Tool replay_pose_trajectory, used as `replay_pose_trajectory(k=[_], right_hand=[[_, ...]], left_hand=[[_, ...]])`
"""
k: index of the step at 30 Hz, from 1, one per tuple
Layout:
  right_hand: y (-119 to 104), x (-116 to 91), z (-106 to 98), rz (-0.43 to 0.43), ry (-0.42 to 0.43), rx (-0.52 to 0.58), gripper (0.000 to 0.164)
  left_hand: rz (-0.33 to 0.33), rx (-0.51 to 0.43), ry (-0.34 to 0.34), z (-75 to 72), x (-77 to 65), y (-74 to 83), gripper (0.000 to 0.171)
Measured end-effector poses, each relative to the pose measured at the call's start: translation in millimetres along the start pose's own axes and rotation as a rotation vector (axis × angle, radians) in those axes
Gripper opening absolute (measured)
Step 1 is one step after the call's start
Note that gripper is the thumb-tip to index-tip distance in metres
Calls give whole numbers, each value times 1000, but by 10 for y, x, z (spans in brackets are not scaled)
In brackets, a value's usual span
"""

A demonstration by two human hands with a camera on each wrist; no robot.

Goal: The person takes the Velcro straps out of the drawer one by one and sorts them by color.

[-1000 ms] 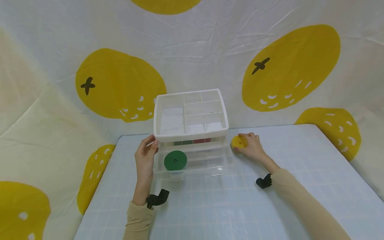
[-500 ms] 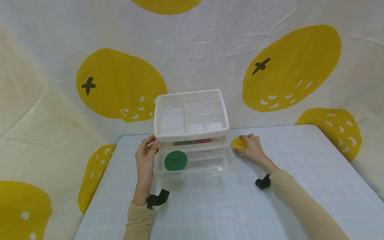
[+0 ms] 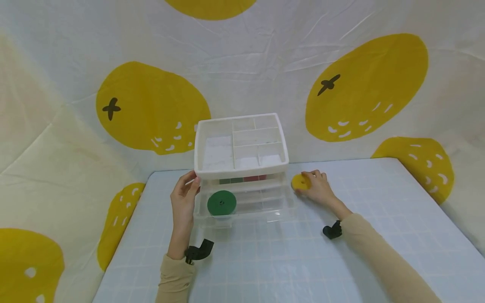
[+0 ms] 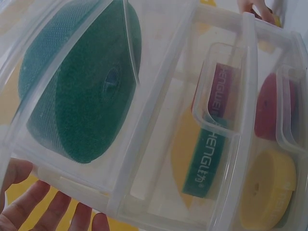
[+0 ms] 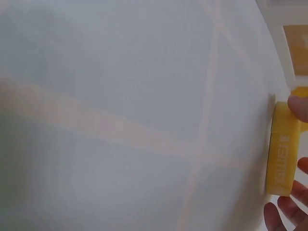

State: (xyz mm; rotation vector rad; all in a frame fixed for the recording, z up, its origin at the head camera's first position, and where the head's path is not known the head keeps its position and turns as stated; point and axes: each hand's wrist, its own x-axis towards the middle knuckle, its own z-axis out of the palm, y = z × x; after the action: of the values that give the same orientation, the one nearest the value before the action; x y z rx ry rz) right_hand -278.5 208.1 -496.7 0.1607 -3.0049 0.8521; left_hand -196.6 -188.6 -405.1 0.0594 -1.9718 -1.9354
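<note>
Nothing has clearly moved since the earlier frame: the green roll (image 3: 221, 203) lies in the pulled-out drawer (image 3: 261, 205), the left hand (image 3: 183, 194) rests its relaxed fingers on the drawer unit (image 3: 242, 173), and the right hand (image 3: 319, 188) pinches the yellow roll (image 3: 298, 182) on the table (image 3: 265, 261), just beside the unit. Only the left wrist view shows another yellow roll (image 4: 267, 190) inside.

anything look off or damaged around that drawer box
Nothing looks spilled or broken. One mild oddity: the yellow roll in the right hand is outside the organizer, while a large green roll and a red roll sit inside it.
</note>
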Motion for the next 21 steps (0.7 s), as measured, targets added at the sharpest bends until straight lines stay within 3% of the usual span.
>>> replay_pose_trajectory(k=[11,21], right_hand=[[-13,-121,-98,-19,-15,34,77],[-9,-252,-238,-82,32,49,73]], left_hand=[[1,-7,1,-20,-1,-3,34],[-2,-16,0,0,-1,-12,34]])
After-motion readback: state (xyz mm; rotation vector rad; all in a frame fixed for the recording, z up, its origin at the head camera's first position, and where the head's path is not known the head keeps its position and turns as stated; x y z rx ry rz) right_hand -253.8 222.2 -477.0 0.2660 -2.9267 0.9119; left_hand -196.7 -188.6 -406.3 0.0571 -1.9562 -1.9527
